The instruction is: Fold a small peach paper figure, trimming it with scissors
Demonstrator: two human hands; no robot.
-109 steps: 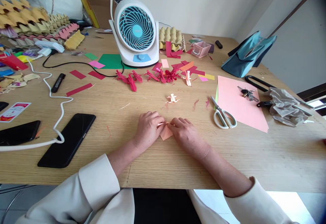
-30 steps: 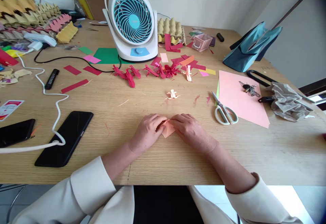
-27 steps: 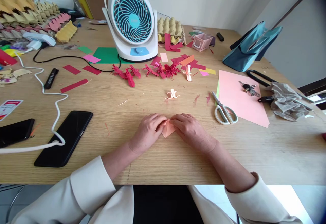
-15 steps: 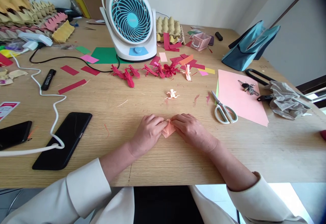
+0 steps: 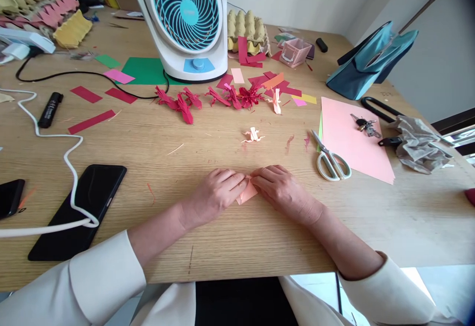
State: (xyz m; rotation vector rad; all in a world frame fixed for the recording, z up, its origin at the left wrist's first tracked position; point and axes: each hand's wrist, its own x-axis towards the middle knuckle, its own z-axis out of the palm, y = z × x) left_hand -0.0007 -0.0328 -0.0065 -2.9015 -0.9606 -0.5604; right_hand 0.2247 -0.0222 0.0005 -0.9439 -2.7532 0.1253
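Observation:
A small piece of folded pink paper [image 5: 248, 193] lies on the table between my hands, its lower corner pointing toward me. My left hand [image 5: 221, 191] presses on its left side, fingers together and bent over the upper edge. From the other side my right hand [image 5: 279, 187] pinches the paper's upper right part. Fingertips of both hands meet near the top, and they hide much of the folds. Just beyond stands a pale pink folded paper figure [image 5: 253, 135] with thin limbs. Farther back lie several red folded paper figures [image 5: 181, 103] and another pale one [image 5: 276, 101].
White-handled scissors [image 5: 332, 162] lie to the right, beside pink paper sheets [image 5: 358, 143] with keys [image 5: 366, 125] on top. A black phone [image 5: 79, 212] and white cable [image 5: 70, 167] are at left. A fan [image 5: 187, 24] stands behind, near a blue bag [image 5: 367, 64].
The camera view has shifted slightly. My fingers have drawn closer together over the paper's upper edge, covering more of it; both hands keep hold of it.

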